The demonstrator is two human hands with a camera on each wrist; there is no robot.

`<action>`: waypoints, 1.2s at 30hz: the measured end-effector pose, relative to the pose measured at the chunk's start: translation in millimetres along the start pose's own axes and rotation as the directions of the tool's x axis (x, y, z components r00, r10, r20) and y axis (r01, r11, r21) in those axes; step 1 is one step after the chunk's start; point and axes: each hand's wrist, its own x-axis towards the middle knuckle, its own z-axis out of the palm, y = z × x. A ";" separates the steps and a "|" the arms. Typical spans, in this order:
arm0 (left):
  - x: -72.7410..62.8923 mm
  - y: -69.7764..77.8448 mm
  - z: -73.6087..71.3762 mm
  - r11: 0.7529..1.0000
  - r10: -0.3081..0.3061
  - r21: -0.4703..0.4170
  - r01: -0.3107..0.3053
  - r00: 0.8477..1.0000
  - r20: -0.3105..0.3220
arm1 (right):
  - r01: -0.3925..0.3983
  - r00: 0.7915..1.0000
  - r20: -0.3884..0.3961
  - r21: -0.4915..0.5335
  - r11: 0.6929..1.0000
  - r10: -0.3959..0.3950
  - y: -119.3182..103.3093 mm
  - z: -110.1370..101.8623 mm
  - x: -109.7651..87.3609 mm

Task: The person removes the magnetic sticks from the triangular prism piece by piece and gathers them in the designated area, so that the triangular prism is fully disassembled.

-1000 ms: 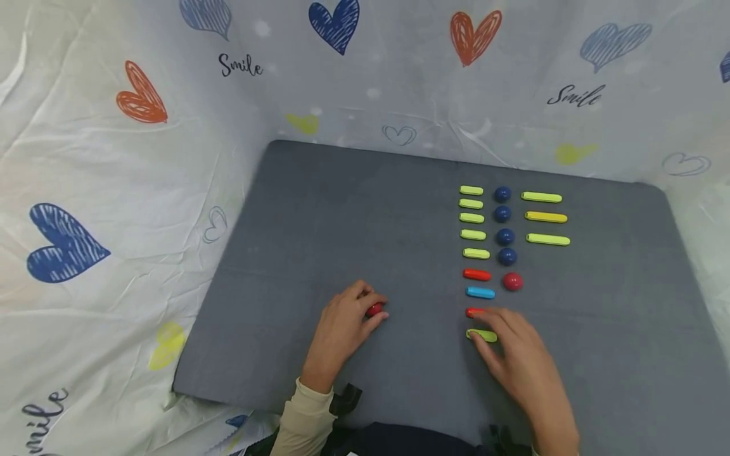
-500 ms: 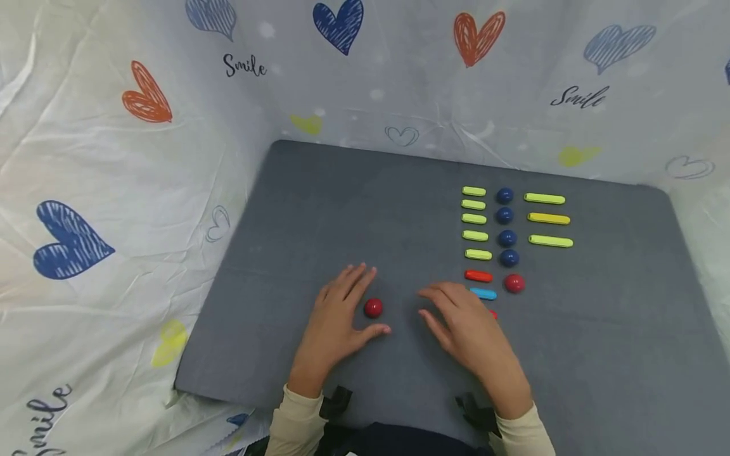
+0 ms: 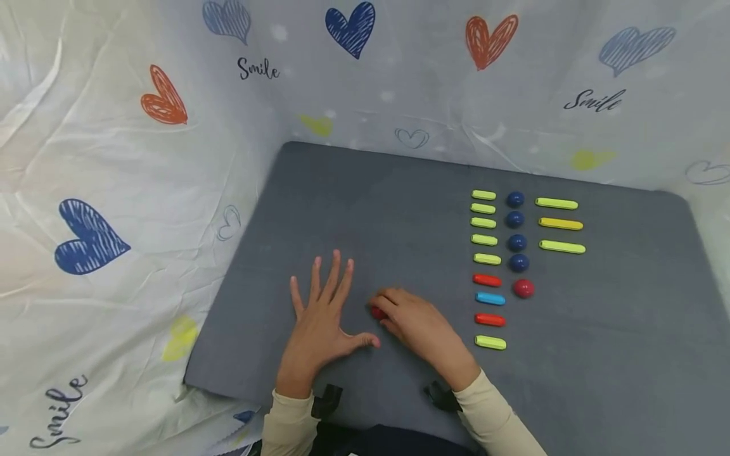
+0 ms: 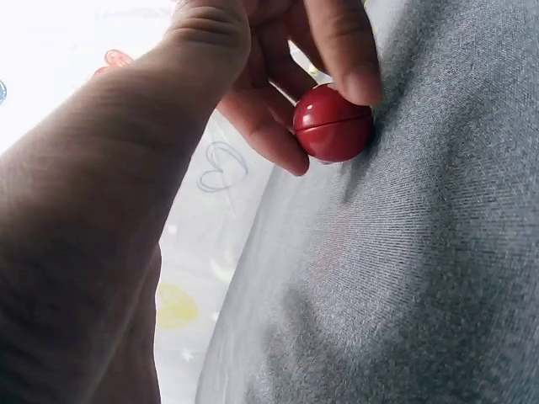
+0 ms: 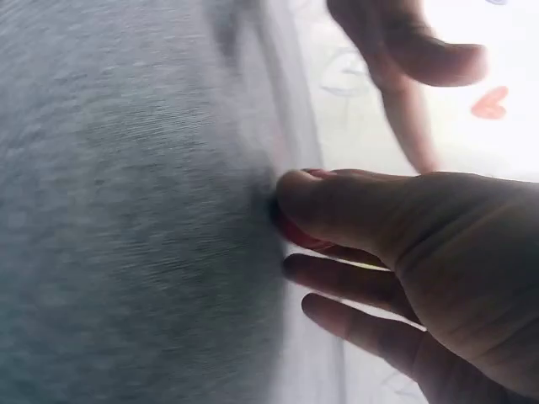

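A red ball (image 3: 377, 313) with a seam line around it, also visible as the red ball (image 4: 333, 126) in the left wrist view, lies at the grey surface near the middle. My right hand (image 3: 419, 326) pinches this ball between thumb and fingers, covering most of it in the head view. In the right wrist view the thumb hides much of the red ball (image 5: 296, 234). To the left of it my left hand (image 3: 319, 329) is spread wide with straight fingers, holding nothing, its thumb pointing toward the right hand.
Right of the hands runs a column of short sticks: several yellow-green sticks (image 3: 484, 240), red sticks (image 3: 490, 319) and a blue stick (image 3: 490, 298). Beside it are several dark blue balls (image 3: 517, 242), another red ball (image 3: 523, 289) and longer yellow sticks (image 3: 561, 246). Heart-patterned cloth (image 3: 399, 76) borders the grey surface.
The left hand let go of the red ball, moved left and spread its fingers. The right hand left the short sticks, came leftward and took hold of the ball.
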 end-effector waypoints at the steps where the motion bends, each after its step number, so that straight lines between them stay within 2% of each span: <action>1: -0.5 -0.2 0.0 1.000 0.004 0.004 -0.004 1.000 -0.005 | -0.005 1.000 0.007 0.008 1.000 0.004 -0.3 1.7 -0.1; 5: -0.3 -0.9 -0.8 1.000 0.014 0.020 -0.013 1.000 -0.016 | -0.047 0.998 0.033 0.052 0.998 0.046 0.8 2.1 -2.5; 9: 0.6 -1.0 -1.5 1.000 0.019 0.021 -0.019 1.000 -0.016 | -0.108 0.994 0.028 0.090 0.990 0.106 6.2 -6.6 -10.3; 12: 1.0 -1.3 -1.8 1.000 0.015 0.019 -0.015 1.000 -0.002 | -0.160 0.987 -0.003 0.118 0.980 0.161 12.5 -17.1 -20.4; 16: 1.7 -2.4 -1.5 1.000 0.011 0.025 -0.011 1.000 0.015 | -0.219 0.969 -0.085 0.133 0.967 0.232 23.9 -32.8 -38.8; 20: 2.8 -3.3 -1.2 0.999 0.010 0.032 -0.010 1.000 0.020 | -0.298 0.933 -0.178 0.111 0.948 0.314 39.2 -49.9 -63.7; 25: 3.1 -3.9 -0.8 0.999 0.008 0.036 -0.009 1.000 0.022 | -0.434 0.862 -0.237 0.109 0.894 0.447 57.4 -67.4 -99.9; 29: 3.0 -3.2 -0.5 1.000 0.007 0.026 -0.007 1.000 0.019 | -0.508 0.816 -0.266 0.095 0.856 0.514 69.4 -72.1 -126.3; 32: 3.0 -2.6 -0.6 1.000 0.013 0.015 -0.013 1.000 0.017 | -0.548 0.796 -0.257 0.078 0.833 0.548 76.1 -70.0 -141.3; 36: 3.1 -2.1 -2.0 1.000 0.023 0.018 -0.024 0.999 0.022 | -0.579 0.787 -0.217 0.064 0.813 0.578 80.9 -63.2 -154.1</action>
